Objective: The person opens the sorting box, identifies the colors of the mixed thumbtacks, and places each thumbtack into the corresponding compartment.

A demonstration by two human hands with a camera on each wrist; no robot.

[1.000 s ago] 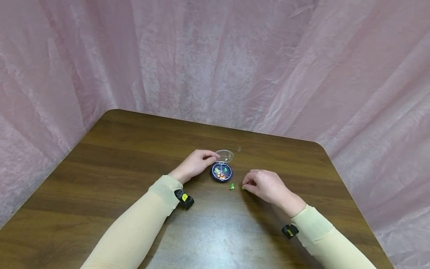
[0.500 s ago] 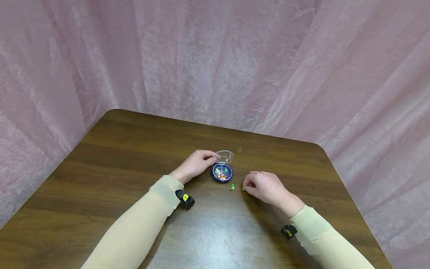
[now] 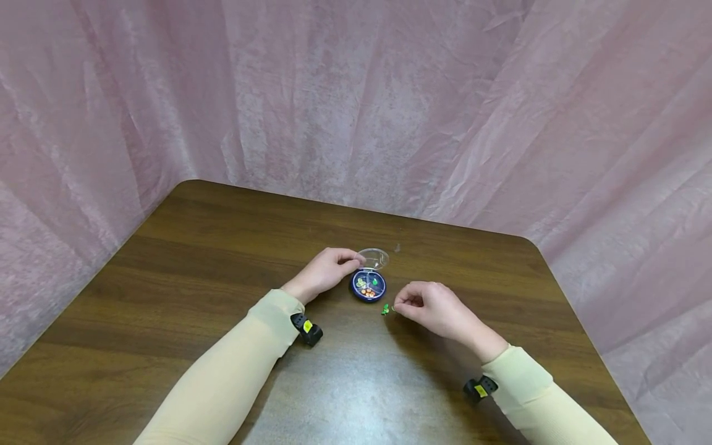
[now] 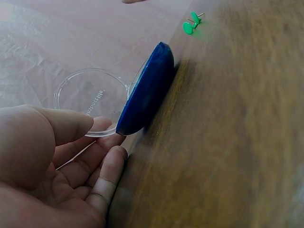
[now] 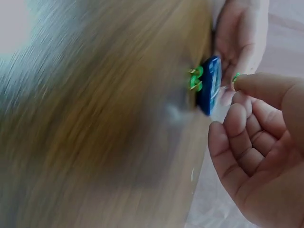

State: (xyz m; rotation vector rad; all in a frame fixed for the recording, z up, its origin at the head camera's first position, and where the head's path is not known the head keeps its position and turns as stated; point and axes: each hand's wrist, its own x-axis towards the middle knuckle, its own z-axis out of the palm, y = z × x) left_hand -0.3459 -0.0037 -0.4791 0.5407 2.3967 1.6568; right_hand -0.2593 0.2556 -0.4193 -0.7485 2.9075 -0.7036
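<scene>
A small round blue case stands on the table with its clear lid swung up. My left hand pinches the lid's left edge between thumb and fingers. Inside, dividers separate pale yellow, orange and green pieces. Two or so green thumbtacks lie on the wood just in front and to the right of the case. Right beside them, my right hand pinches another green thumbtack between thumb and index finger, mostly hidden by the fingertips; its other fingers are loosely curled.
The brown wooden table has rounded far corners. Pink curtains hang behind it and along both sides. A small pale mark shows on the wood beyond the lid. Each wrist wears a black strap.
My right hand has moved left with its thumbtack, closer to the loose green thumbtacks and the case. The left hand keeps its hold on the lid.
</scene>
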